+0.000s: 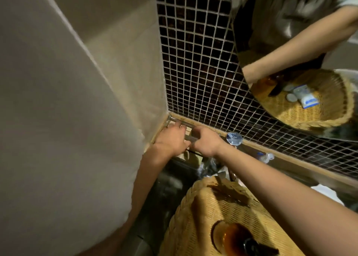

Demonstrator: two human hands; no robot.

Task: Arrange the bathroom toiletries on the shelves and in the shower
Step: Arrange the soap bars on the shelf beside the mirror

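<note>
Both hands at corner metal rack [174,122] | left hand [171,139], right hand [206,140] fingers curled round its bars | wicker basket [222,217] nearer, below

bottle [235,238] in basket [193,217], rack [174,122] behind

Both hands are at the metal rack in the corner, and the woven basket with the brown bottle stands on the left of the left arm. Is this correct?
Not quite. In the head view both the left hand and the right hand are at the metal rack in the corner, but the woven basket with the brown bottle lies to the right of the left arm, below the right forearm.
</note>
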